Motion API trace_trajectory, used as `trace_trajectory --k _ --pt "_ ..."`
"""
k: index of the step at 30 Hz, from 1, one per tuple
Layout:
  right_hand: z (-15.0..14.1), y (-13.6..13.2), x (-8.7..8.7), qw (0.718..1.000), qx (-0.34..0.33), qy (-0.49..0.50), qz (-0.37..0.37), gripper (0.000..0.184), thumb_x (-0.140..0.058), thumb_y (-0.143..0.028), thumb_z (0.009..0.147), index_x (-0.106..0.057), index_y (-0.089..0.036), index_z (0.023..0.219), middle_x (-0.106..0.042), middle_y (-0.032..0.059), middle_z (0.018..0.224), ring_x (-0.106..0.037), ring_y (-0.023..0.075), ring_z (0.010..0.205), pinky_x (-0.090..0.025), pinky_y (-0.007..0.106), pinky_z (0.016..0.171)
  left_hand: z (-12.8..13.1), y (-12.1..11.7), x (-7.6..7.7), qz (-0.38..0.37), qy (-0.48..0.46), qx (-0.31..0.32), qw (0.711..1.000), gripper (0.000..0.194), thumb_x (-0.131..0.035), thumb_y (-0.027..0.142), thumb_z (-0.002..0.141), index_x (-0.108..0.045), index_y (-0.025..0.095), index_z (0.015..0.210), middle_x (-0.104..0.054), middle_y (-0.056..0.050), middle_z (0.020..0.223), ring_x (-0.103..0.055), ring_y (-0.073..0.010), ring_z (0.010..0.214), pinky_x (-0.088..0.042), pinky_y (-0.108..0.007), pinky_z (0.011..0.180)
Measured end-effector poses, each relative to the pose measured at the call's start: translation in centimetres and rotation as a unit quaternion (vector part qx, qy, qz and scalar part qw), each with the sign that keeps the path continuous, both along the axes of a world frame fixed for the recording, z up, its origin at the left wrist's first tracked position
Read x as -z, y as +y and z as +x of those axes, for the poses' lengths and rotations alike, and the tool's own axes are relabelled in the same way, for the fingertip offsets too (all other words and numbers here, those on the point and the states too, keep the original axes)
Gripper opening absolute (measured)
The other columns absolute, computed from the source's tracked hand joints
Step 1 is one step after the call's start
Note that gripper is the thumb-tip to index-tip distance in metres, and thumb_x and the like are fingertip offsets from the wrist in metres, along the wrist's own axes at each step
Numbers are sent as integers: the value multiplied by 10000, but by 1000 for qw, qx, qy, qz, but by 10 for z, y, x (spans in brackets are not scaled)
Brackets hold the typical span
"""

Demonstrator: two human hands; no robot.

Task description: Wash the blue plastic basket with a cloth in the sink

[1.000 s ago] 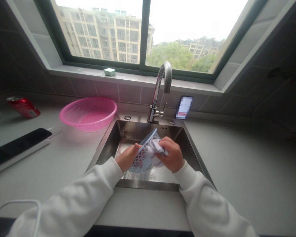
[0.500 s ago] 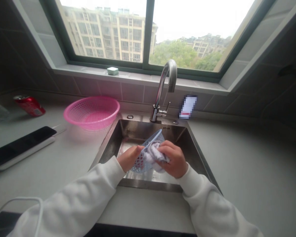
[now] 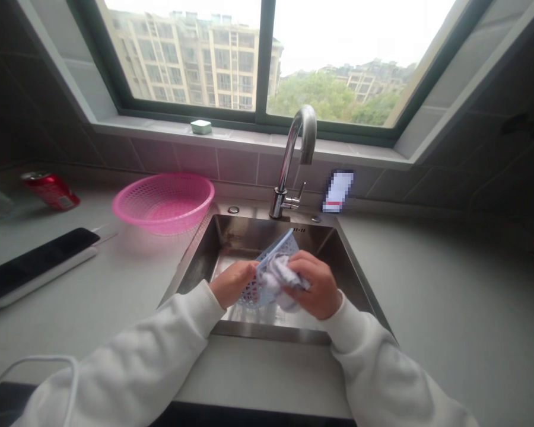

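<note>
Over the steel sink (image 3: 338,249), my left hand (image 3: 229,283) grips the near rim of a small light-blue perforated basket (image 3: 279,248), which is tilted on its side. My right hand (image 3: 317,284) is closed on a crumpled pale cloth (image 3: 279,276) and presses it against the inside of the basket. Both sleeves are white. The basket's lower part is hidden behind the two hands and the cloth.
A chrome tap (image 3: 296,155) arches over the sink's back edge. A pink perforated basket (image 3: 163,200) sits on the counter to the left, with a red can (image 3: 50,190) lying beyond it and a dark flat device (image 3: 35,261) nearer. A small green object (image 3: 201,126) rests on the windowsill.
The right hand with the cloth has shifted slightly across the basket's inside. The view has drifted a little; the basket stays tilted over the sink.
</note>
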State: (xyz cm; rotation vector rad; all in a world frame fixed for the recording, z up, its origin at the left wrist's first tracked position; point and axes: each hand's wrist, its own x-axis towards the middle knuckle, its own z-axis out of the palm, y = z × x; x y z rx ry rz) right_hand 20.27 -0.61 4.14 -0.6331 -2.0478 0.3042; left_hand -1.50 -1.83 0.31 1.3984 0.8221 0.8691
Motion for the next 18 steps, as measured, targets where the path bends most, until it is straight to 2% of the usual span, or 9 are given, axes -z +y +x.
trace_trajectory --k 2,3,6,8,10,13,15,16,18 --pt "-2 2 2 1000 -11 -15 -7 244 -654 -433 893 -680 -210 797 -653 32 753 -600 150 644 -500 273 582 -3 1 -1 8 12 7 1000 920 -458 968 669 -674 90 843 -554 -30 639 -511 -155 539 -418 -276 495" --pt "4 8 3 1000 22 -10 -10 256 -656 -438 890 -681 -208 782 -650 27 739 -593 151 638 -493 276 582 -4 0 -2 9 16 13 1000 933 -456 970 666 -680 86 861 -549 -26 634 -503 -151 530 -413 -275 491" --pt "30 33 3 984 178 15 -12 299 -676 -465 867 -683 -195 738 -641 22 689 -581 164 621 -472 296 582 -5 -2 -6 -1 17 29 999 974 -453 984 644 -688 75 907 -530 -12 627 -496 -145 494 -415 -277 471" --pt "38 40 0 972 233 26 4 315 -675 -476 865 -680 -193 727 -636 24 674 -582 170 618 -468 302 582 -2 -3 -5 -10 5 29 1000 984 -456 990 628 -689 78 913 -538 -17 637 -516 -152 494 -432 -282 472" --pt "29 30 -1 977 208 24 28 294 -673 -458 873 -675 -197 739 -641 29 695 -591 169 632 -476 294 587 2 -2 -1 -26 -27 17 999 981 -445 995 627 -694 89 908 -542 -19 626 -526 -156 497 -436 -281 479" --pt "-5 1 -1 998 53 -22 33 213 -659 -388 897 -677 -203 794 -660 39 753 -608 152 640 -491 267 579 7 2 7 -37 -82 -13 996 936 -449 971 669 -704 100 901 -555 -23 614 -525 -153 525 -427 -268 512" --pt "-19 -9 1 996 -19 -73 50 159 -649 -347 891 -681 -214 810 -672 41 767 -610 155 638 -491 268 572 7 4 8 -36 -98 -23 994 919 -467 961 674 -705 100 891 -580 -38 643 -541 -159 562 -432 -264 531" --pt "-20 -8 2 996 -20 -76 52 149 -646 -341 891 -685 -216 821 -674 42 773 -612 158 645 -493 271 576 6 4 7 -38 -97 -23 994 924 -470 966 664 -703 100 887 -588 -43 652 -549 -163 567 -435 -265 527" --pt "-7 7 4 998 41 -34 28 174 -645 -357 900 -689 -213 812 -658 33 756 -607 160 650 -495 277 590 3 3 3 -47 -85 -17 995 932 -488 978 625 -691 102 866 -575 -35 633 -550 -163 537 -441 -269 496"
